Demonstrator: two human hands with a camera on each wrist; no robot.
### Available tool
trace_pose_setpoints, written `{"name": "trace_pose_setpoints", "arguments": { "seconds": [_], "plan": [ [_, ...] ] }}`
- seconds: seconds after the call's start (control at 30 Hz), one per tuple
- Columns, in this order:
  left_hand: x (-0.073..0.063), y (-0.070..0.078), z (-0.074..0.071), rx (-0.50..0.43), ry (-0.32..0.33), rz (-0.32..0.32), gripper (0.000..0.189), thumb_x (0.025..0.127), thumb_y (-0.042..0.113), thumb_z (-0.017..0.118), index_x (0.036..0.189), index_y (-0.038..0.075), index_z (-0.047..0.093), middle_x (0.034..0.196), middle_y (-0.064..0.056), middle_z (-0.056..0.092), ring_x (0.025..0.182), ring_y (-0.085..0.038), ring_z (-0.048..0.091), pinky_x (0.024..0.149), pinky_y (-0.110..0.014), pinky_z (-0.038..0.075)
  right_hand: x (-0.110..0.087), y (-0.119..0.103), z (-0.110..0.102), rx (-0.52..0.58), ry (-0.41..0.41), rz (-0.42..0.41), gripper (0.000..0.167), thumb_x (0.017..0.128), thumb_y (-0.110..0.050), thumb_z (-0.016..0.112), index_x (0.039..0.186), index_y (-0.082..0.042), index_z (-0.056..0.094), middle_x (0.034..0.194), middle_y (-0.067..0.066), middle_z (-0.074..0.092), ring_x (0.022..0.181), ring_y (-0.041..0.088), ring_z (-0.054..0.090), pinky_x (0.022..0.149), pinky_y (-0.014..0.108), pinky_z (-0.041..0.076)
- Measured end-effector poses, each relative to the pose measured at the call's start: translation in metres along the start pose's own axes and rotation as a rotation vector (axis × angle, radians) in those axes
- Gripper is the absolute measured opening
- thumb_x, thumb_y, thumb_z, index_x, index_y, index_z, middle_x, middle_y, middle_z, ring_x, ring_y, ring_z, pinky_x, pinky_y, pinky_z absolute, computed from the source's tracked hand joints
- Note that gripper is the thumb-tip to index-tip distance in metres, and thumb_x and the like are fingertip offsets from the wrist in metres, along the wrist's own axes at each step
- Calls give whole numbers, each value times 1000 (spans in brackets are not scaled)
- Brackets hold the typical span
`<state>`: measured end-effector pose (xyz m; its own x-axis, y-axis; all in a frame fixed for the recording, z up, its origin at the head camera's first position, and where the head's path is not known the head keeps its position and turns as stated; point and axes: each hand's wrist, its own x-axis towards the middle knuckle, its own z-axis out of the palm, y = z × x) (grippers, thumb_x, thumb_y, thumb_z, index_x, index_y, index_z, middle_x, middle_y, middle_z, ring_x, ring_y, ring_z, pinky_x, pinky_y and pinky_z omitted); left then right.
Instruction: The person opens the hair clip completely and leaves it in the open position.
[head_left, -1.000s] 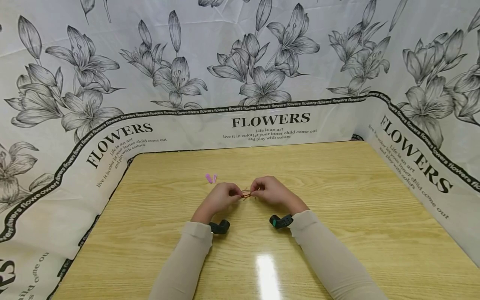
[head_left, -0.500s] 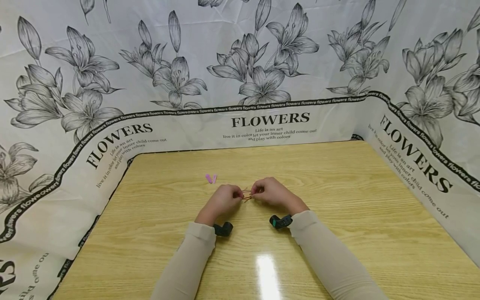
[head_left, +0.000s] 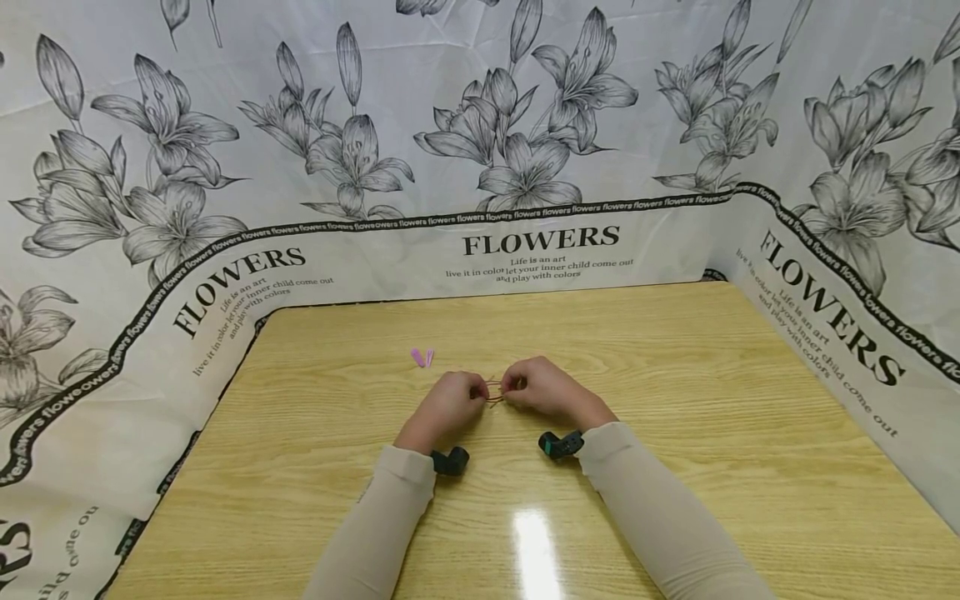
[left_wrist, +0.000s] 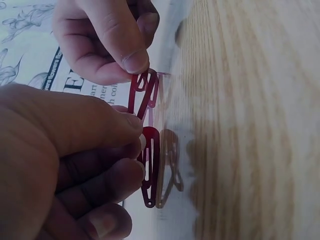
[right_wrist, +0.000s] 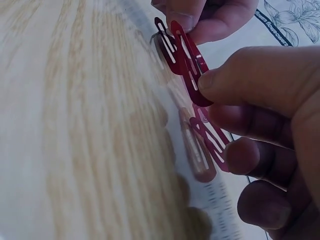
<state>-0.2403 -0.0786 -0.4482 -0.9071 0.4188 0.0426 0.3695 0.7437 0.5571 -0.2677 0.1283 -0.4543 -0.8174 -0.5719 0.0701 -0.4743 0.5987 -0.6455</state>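
Both hands meet over the table around red snap hair clips. My left hand (head_left: 456, 402) pinches one end of a red hair clip (left_wrist: 135, 97) between thumb and finger. At its other end, my right hand (head_left: 542, 385) pinches the same clip, thumb on top in the right wrist view. A dark red hair clip (left_wrist: 151, 167) shows beside my left fingers. Near my right fingers is a pinkish-red hair clip (right_wrist: 212, 135). Brownish mirror shapes of the clips show in the glossy tabletop.
Two pink pieces, a wider one (head_left: 417, 357) and a narrow clip (head_left: 430, 357), lie beyond my left hand on the wooden table (head_left: 675, 367). White cloth (head_left: 390, 258) printed with flowers and lettering stands along the back and sides.
My left hand has shifted slightly right and toward me. The right hand has come down a little, and both keep their pinch on the clip.
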Motion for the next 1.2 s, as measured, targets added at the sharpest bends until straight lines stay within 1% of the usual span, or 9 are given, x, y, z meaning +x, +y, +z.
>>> {"name": "trace_pose_setpoints", "arguments": {
  "seconds": [0.27, 0.43, 0.6, 0.93, 1.2],
  "plan": [
    [2, 1, 1, 57, 0, 9, 11, 92, 9, 60, 87, 12, 70, 84, 2, 66, 74, -11, 55, 70, -27, 48, 0, -1, 0, -16, 4, -5, 4, 89, -18, 67, 91, -18, 70, 85, -6, 64, 74, 11, 55, 68, 28, 47],
    [2, 3, 1, 97, -3, 14, 11, 92, 9, 61, 88, 11, 70, 86, 1, 68, 76, -12, 57, 73, -28, 50, 0, -2, 1, -32, 4, -16, 4, 89, -17, 67, 91, -15, 70, 84, -6, 63, 74, 11, 53, 68, 27, 46],
    [2, 3, 2, 114, -3, 15, 10, 92, 9, 62, 88, 11, 71, 88, -1, 69, 77, -12, 58, 75, -30, 51, 1, -1, 2, -35, -2, -9, 6, 90, -19, 67, 90, -14, 69, 83, -5, 62, 74, 11, 54, 68, 27, 46],
    [1, 5, 1, 131, -5, 27, 12, 92, 8, 62, 86, 10, 72, 87, -1, 70, 76, -11, 58, 75, -29, 51, 2, -3, 3, -45, -7, -3, 4, 91, -21, 67, 89, -17, 68, 85, -5, 63, 74, 10, 54, 69, 27, 46],
    [2, 2, 5, 139, -14, 15, 11, 92, 9, 63, 88, 11, 73, 89, -1, 71, 79, -12, 60, 76, -30, 52, 2, -2, 4, -44, -14, -1, 6, 90, -20, 68, 89, -14, 69, 84, -4, 64, 74, 11, 54, 69, 28, 46]
  ]
}}
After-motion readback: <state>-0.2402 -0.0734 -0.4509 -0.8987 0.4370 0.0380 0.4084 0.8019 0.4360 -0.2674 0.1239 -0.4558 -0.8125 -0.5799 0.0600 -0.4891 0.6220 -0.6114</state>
